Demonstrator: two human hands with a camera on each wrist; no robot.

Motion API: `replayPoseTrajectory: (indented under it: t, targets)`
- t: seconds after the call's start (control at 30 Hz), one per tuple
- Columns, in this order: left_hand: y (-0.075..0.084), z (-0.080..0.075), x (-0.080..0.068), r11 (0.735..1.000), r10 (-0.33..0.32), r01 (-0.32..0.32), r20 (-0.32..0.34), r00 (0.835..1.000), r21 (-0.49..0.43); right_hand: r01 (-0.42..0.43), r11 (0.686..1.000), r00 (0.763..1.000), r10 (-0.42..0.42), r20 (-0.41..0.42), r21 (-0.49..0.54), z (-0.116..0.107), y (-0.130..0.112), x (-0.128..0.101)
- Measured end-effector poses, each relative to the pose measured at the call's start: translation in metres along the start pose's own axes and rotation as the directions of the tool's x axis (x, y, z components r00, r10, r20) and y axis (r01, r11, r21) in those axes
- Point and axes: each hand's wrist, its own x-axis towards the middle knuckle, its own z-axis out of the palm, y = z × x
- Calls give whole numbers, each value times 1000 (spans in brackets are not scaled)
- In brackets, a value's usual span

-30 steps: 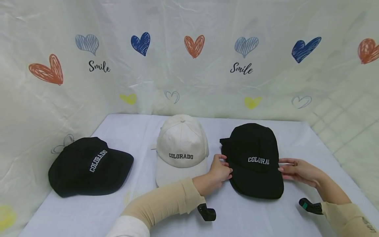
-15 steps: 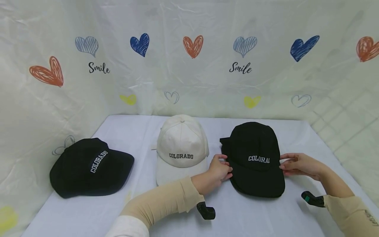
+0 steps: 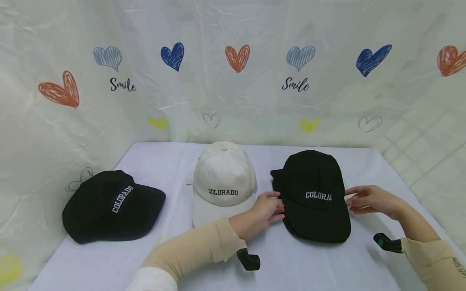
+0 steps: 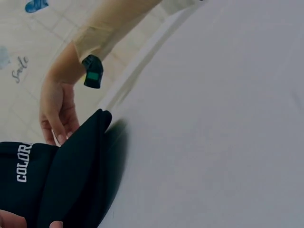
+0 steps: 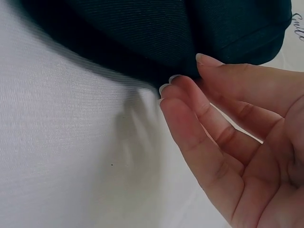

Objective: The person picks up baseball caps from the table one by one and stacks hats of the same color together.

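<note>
On the right of the table lies a black cap, brim toward me, its white lettering partly cut off at the right end. My left hand is at the left side of its brim, fingers loosely bent; contact there is hard to tell. At the cap's opposite side is my right hand. The right wrist view shows that hand with relaxed fingers, its fingertips at the cap's edge without a pinch. A white cap lettered COLORADO sits beside my left hand, its brim partly behind that forearm.
Another black COLORADO cap lies at the left table edge, brim pointing right. A white cloth covers the table. Behind it hangs a pale sheet printed with hearts. Black wrist devices stick out below both sleeves.
My left hand has drawn back slightly left from the black cap's brim. My right hand has shifted a little up and right. The caps have stayed nearly in place.
</note>
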Motion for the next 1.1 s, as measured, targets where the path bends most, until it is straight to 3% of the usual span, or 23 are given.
replayPoseTrajectory:
  t: [0.2, 0.43, 0.57, 0.8, 0.97, 1.1]
  targets:
    - [6, -6, -4, 998, -37, 34, 62, 997, 43, 35, 999, 999, -36, -34, -40, -1, -4, -3]
    - [14, -16, -9, 993, -95, 83, 146, 985, 88, 6, 987, 988, -31, -151, -162, 3, -19, -8]
    - [19, -25, -13, 994, -73, 55, 195, 978, 92, 1, 968, 983, -47, -179, -250, 4, -29, -10]
    - [31, -49, -27, 990, -13, -34, 328, 945, 136, -9, 911, 970, -92, -225, -411, 2, -48, -13]
    - [39, -66, -36, 986, 13, -70, 350, 937, 152, 0, 886, 941, -157, -299, -464, -2, -66, -17]
    - [49, -78, -42, 979, 50, -114, 342, 938, 170, 35, 901, 893, -222, -391, -433, -1, -77, -16]
